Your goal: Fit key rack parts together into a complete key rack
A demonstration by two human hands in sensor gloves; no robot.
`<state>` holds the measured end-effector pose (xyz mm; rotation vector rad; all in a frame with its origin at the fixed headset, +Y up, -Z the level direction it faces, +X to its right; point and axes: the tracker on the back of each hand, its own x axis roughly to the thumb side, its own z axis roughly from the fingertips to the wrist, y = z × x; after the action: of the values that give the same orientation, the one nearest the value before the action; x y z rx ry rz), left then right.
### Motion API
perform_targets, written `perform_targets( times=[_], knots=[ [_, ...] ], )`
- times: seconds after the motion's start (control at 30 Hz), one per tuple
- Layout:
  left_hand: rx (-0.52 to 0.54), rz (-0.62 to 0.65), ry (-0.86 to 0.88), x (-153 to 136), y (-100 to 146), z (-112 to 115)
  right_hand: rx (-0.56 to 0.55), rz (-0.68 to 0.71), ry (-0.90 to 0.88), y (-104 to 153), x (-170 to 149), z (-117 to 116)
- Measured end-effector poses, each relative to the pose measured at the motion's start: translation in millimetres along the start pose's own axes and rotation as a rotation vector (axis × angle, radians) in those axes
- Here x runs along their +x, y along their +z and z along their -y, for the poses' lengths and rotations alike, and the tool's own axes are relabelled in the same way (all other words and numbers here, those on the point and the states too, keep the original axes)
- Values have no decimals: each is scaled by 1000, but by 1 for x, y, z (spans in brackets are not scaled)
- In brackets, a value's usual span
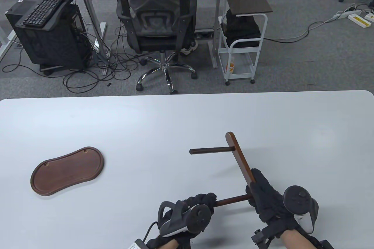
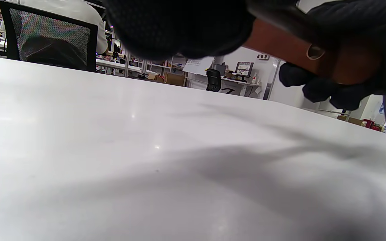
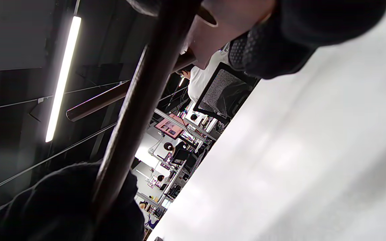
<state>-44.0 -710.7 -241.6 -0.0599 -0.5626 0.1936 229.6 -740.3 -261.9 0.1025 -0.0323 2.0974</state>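
Observation:
A flat dark wooden bar (image 1: 240, 157) is held above the table, with one round rod (image 1: 210, 151) sticking out left from near its far end. My right hand (image 1: 261, 195) grips the bar's near end. My left hand (image 1: 204, 200) grips the free end of a second rod (image 1: 232, 200) that meets the bar at my right hand. In the left wrist view the bar (image 2: 290, 47) shows a round hole. In the right wrist view the second rod (image 3: 136, 107) runs across close up, with the first rod (image 3: 95, 103) behind it. A wooden oval base tray (image 1: 67, 170) lies at the left.
The white table (image 1: 146, 126) ends at a far edge; beyond it stand an office chair (image 1: 157, 27) and a small white cart (image 1: 242, 41).

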Motion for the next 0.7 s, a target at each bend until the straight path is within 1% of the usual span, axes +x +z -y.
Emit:
perform_targets(
  times=[0.07, 0.3, 0.53, 0.7],
  knots=[
    [9, -11, -24, -1, 0, 0, 6, 4, 4, 0, 1, -1],
    [9, -8, -9, -1, 0, 0, 5, 20, 22, 2, 4, -2],
    [31, 5, -1, 1, 1, -5, 5, 20, 43, 2, 5, -3],
    [69, 14, 10, 2, 3, -12, 3, 28, 92, 3, 7, -6]
  ],
)
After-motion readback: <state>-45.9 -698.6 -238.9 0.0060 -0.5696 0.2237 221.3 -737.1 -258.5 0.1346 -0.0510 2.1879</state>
